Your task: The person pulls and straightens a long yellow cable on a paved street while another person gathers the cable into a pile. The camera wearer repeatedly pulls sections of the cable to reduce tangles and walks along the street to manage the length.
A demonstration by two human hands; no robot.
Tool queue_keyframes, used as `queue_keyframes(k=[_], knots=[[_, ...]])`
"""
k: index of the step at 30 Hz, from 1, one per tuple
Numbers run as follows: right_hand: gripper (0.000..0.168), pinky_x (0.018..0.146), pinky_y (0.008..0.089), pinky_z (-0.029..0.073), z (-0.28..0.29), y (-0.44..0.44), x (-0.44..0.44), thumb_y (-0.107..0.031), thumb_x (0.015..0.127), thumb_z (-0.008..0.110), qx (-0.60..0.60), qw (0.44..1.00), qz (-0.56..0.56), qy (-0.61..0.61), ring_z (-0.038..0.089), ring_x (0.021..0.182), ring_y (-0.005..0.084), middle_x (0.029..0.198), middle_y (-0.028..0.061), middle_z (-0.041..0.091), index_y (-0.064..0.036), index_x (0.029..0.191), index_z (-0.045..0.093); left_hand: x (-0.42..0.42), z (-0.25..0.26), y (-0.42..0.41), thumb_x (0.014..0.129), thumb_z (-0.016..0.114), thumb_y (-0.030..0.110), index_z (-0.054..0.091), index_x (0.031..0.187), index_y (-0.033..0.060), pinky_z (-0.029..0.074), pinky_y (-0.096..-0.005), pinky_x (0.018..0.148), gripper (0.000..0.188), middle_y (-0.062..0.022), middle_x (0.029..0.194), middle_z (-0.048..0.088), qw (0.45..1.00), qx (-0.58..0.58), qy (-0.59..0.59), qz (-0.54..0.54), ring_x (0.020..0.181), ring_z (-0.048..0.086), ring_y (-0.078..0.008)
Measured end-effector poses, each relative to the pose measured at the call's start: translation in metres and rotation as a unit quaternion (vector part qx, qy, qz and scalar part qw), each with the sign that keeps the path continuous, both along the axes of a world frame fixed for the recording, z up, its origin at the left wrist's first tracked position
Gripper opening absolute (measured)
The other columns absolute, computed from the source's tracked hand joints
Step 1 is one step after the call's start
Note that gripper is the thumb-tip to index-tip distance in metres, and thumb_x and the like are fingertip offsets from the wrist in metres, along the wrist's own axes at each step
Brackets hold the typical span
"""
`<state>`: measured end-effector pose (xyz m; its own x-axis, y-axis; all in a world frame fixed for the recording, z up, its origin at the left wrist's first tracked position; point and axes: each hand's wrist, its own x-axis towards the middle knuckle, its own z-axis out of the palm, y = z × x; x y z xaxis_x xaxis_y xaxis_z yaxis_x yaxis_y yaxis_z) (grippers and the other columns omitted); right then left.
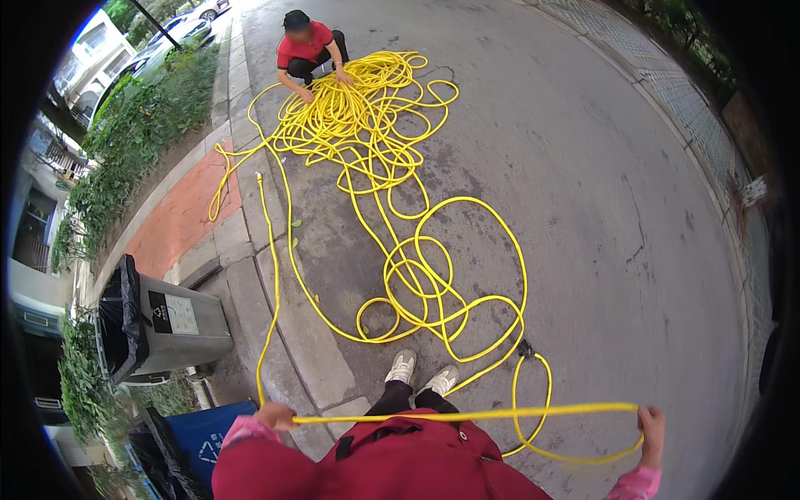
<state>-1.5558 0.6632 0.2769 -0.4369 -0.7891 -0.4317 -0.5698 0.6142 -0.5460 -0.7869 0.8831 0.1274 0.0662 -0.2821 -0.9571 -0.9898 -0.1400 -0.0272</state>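
Note:
A long yellow hose (469, 414) is stretched across in front of my body between my two hands. My left hand (276, 416) is closed around it at the lower left, and from there the hose runs up along the kerb to a free end with a fitting (259, 179). At the lower right my right hand (651, 431) grips the hose, which bends back below it towards loose loops on the road. Overlapping yellow loops (525, 269) lie ahead of my shoes, joining a large tangled pile (350, 106) farther off. A dark piece of material (526, 349) is around the hose near my feet.
Another person (306, 47) in a red shirt squats beside the pile, both hands on the hose. A grey bin (187, 315) with a black liner and a blue bin (209, 431) stand at the left. Beyond the kerb are red paving (187, 209) and shrubs (144, 125).

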Motion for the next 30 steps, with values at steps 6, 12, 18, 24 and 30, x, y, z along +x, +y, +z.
queue_keyframes(k=[6, 12, 18, 24, 30], knots=[[0.024, 0.048, 0.0242, 0.035, -0.062, -0.086, 0.083, -0.024, 0.069, 0.060, 0.126, 0.974, 0.182, -0.057, 0.046, 0.053, 0.0090, 0.057, 0.0016, 0.051, 0.000, 0.070, 0.057, -0.057, 0.053, 0.148, 0.073, 0.048, 0.049, 0.055, 0.105, 0.0104, 0.045, -0.0403, 0.072, 0.050, -0.0176, 0.095, 0.058, 0.977, 0.049, 0.042, 0.204, 0.081, 0.057, -0.0352], [0.035, 0.063, 0.0331, 0.044, -0.094, -0.109, 0.146, -0.028, 0.064, 0.065, 0.170, 0.887, 0.429, 0.025, 0.058, 0.070, 0.0217, 0.076, 0.0096, 0.061, -0.002, 0.088, 0.060, -0.115, 0.023, 0.241, 0.075, 0.051, 0.041, 0.052, 0.108, 0.0093, 0.046, -0.0370, 0.070, 0.046, -0.0148, 0.091, 0.059, 0.922, 0.055, 0.010, 0.382, 0.078, 0.058, -0.0295], [0.036, 0.068, 0.0347, 0.045, -0.127, -0.109, 0.169, -0.028, 0.065, 0.064, 0.193, 0.882, 0.424, 0.069, 0.059, 0.075, 0.0260, 0.082, 0.0142, 0.061, -0.004, 0.091, 0.060, -0.130, -0.046, 0.272, 0.076, 0.055, 0.033, 0.049, 0.110, 0.0083, 0.047, -0.0336, 0.068, 0.043, -0.0119, 0.086, 0.060, 0.909, -0.064, -0.009, 0.412, 0.075, 0.059, -0.0239], [0.041, 0.074, 0.0391, 0.044, -0.181, -0.057, 0.216, -0.034, 0.068, 0.060, 0.170, 0.848, 0.502, 0.012, 0.057, 0.084, 0.0325, 0.089, 0.0167, 0.060, -0.006, 0.099, 0.057, -0.083, -0.033, 0.113, 0.080, 0.051, 0.021, 0.047, 0.108, 0.0045, 0.047, -0.0266, 0.061, 0.033, -0.0082, 0.079, 0.056, 0.573, -0.202, 0.037, 0.794, 0.071, 0.057, -0.0158], [0.045, 0.071, 0.0395, 0.044, -0.245, 0.010, 0.268, -0.043, 0.069, 0.057, 0.206, 0.780, 0.584, -0.091, 0.056, 0.081, 0.0331, 0.086, 0.0168, 0.060, -0.007, 0.095, 0.059, -0.091, -0.021, 0.013, 0.082, 0.043, 0.016, 0.045, 0.111, 0.0041, 0.045, -0.0278, 0.071, 0.031, -0.0086, 0.081, 0.056, 0.621, -0.197, 0.150, 0.744, 0.077, 0.056, -0.0179]])
